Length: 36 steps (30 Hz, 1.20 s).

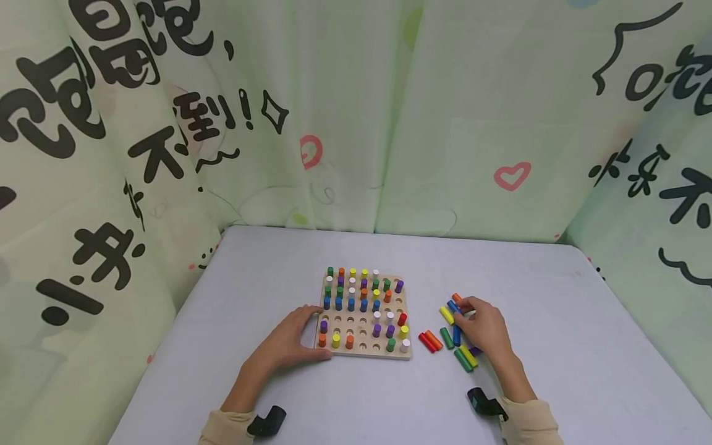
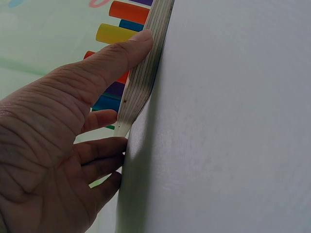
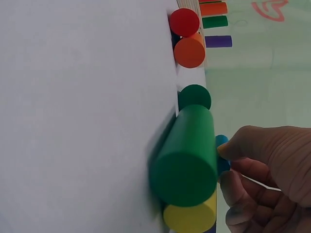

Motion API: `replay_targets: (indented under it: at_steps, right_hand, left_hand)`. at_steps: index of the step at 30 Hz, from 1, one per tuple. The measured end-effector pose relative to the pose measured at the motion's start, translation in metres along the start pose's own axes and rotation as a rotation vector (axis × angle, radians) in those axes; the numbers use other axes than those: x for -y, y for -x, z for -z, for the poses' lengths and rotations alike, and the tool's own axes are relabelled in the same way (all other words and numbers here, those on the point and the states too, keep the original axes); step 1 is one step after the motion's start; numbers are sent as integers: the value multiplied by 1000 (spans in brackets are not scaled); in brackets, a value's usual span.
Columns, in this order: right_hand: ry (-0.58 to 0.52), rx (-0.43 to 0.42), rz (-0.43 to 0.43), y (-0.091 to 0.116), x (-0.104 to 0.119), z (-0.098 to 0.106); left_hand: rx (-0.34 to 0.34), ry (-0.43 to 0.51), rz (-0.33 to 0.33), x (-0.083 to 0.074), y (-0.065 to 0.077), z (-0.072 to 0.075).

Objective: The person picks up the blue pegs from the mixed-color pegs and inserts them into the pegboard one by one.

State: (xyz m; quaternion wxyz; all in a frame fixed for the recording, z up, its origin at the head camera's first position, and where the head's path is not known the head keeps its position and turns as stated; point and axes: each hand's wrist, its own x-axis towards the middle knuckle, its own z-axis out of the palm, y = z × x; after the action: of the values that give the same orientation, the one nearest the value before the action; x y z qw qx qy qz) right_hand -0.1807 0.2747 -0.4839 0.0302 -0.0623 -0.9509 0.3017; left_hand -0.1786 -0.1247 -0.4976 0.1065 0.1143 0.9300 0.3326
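A wooden pegboard (image 1: 356, 354) stands on the table with colored pegs upright in its holes. My left hand (image 1: 289, 340) is at its front left corner, thumb along the front edge and index finger at the left side. In the left wrist view the thumb presses the board's layered edge (image 2: 141, 77), and the other fingers are loosely bent. To the right of the board, my right hand (image 1: 484, 324) reaches over loose pegs. Its thumb and fingers pinch a blue peg (image 3: 223, 162), partly hidden by them.
Loose pegs lie around the right hand: a red peg (image 1: 427, 343), a yellow peg (image 1: 447, 315), a green peg (image 1: 463, 361) and several others. The white table (image 1: 367, 408) is bordered by printed curtains (image 1: 434, 123) behind and at both sides.
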Motion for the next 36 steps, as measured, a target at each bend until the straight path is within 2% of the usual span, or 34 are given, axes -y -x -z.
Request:
replay_targets:
  at_steps: [10,18,36]
  right_hand:
    - [-13,-17,12,4,5,1]
    - [-58,-40,70,6,14,0]
    - [-135,8,107,6,39,-16]
  left_hand:
    - [-2,0,-11,2,0,-1]
    - [-6,-4,-12,3,-1,-2]
    - [-3,-2,2,3,-1,-3]
